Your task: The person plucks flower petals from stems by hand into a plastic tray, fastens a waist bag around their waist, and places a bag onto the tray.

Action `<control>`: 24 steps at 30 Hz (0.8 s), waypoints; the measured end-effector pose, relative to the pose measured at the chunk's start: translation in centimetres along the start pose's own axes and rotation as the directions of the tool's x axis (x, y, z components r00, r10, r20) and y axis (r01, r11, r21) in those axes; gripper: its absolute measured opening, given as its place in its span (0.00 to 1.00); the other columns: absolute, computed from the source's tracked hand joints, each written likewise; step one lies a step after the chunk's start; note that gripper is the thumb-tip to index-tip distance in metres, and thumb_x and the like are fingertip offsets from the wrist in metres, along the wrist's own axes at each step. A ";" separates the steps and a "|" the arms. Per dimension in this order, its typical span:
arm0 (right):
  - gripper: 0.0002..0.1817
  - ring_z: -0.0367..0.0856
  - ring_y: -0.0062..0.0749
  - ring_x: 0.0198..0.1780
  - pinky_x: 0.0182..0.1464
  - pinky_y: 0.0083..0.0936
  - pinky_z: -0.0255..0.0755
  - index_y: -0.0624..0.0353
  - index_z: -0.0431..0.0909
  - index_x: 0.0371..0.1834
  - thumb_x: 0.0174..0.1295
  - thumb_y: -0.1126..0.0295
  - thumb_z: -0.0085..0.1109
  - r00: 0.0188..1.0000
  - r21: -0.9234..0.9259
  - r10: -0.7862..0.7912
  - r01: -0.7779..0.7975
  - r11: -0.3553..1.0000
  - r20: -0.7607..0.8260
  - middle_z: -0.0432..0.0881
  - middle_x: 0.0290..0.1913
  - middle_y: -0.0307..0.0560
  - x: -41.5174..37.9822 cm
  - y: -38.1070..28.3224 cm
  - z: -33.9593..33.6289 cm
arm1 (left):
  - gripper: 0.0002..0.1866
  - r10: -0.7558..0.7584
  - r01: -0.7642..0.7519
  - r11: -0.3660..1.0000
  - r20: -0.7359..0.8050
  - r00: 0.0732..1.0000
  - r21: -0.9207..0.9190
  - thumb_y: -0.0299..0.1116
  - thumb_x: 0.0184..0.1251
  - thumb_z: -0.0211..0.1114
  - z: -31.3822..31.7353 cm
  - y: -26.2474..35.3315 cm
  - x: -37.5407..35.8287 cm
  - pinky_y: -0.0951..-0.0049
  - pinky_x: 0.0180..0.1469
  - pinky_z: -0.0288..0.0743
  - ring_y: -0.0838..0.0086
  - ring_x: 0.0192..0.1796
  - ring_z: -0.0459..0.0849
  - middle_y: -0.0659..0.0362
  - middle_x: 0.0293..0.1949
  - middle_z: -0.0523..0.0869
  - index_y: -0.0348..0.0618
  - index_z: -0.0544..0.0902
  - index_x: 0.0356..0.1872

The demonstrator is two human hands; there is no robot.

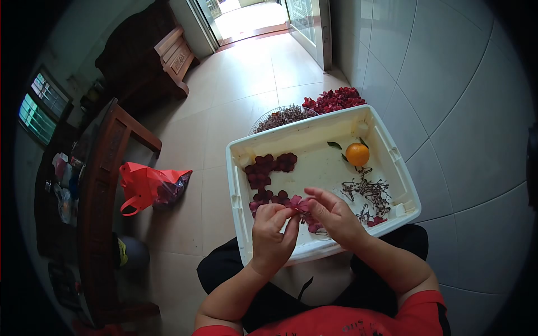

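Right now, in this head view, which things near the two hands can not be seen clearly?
- Dark red piece between both hands: mostly covered by the fingers; its shape is unclear.
- White tray: near rim hidden behind the left hand and right hand.
- Thin stems in the tray: too small to identify.
- Red bag on the floor: contents blurred.
- Pile behind the tray: partly blocked by the far rim.

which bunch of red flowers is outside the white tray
The bright red heap on the floor beyond the tray; the darker flowers lie inside it.
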State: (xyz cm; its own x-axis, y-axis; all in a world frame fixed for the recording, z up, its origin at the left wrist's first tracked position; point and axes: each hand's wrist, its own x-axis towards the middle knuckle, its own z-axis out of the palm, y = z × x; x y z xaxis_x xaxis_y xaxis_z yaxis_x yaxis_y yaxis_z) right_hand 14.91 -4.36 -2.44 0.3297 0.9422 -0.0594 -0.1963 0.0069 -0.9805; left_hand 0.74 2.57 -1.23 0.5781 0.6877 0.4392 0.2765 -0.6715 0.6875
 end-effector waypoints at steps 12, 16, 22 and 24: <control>0.14 0.79 0.21 0.32 0.38 0.14 0.75 0.62 0.76 0.49 0.58 0.80 0.56 0.998 0.199 0.067 -0.064 0.978 -0.011 0.83 0.34 0.45 -0.2 -1.5 -0.5 | 0.05 -0.440 0.590 0.461 0.406 0.801 -0.663 0.23 0.63 0.62 -1.1 -0.7 0.1 0.82 0.40 0.72 0.78 0.34 0.77 0.59 0.35 0.82 0.33 0.83 0.37; 0.13 0.74 0.17 0.25 0.27 0.11 0.68 0.63 0.77 0.46 0.57 0.80 0.57 0.994 0.063 -0.098 0.102 0.993 -0.056 0.82 0.28 0.41 -0.3 0.2 -0.3 | 0.05 -0.319 0.392 0.744 0.228 0.920 -0.541 0.25 0.64 0.63 -0.7 -0.4 -0.3 0.83 0.36 0.70 0.80 0.32 0.76 0.60 0.32 0.82 0.34 0.83 0.37; 0.11 0.71 0.13 0.22 0.23 0.11 0.64 0.63 0.78 0.43 0.56 0.79 0.56 0.983 -0.167 -0.183 0.182 0.969 0.009 0.81 0.24 0.38 -0.6 -0.8 0.3 | 0.06 -0.400 0.531 0.438 0.372 0.838 -0.726 0.24 0.63 0.63 -0.9 -0.1 0.0 0.84 0.37 0.71 0.80 0.33 0.77 0.58 0.34 0.83 0.34 0.82 0.39; 0.10 0.72 0.15 0.23 0.25 0.11 0.66 0.64 0.78 0.42 0.57 0.79 0.56 0.990 -0.168 -0.139 0.143 0.975 0.030 0.81 0.26 0.39 -0.7 -0.8 0.0 | 0.07 -0.396 0.538 0.463 0.378 0.837 -0.705 0.22 0.61 0.63 -0.8 0.2 0.0 0.83 0.38 0.72 0.78 0.33 0.78 0.58 0.35 0.83 0.34 0.81 0.41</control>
State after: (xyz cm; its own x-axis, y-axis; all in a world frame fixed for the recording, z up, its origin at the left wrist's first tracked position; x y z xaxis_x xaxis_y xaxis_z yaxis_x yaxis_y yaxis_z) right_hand 14.83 -5.00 -1.57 0.3257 0.9418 0.0836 0.0106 0.0848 -0.9963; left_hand 0.13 2.66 -0.61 0.6645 0.7370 -0.1235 -0.1025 0.2535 0.9619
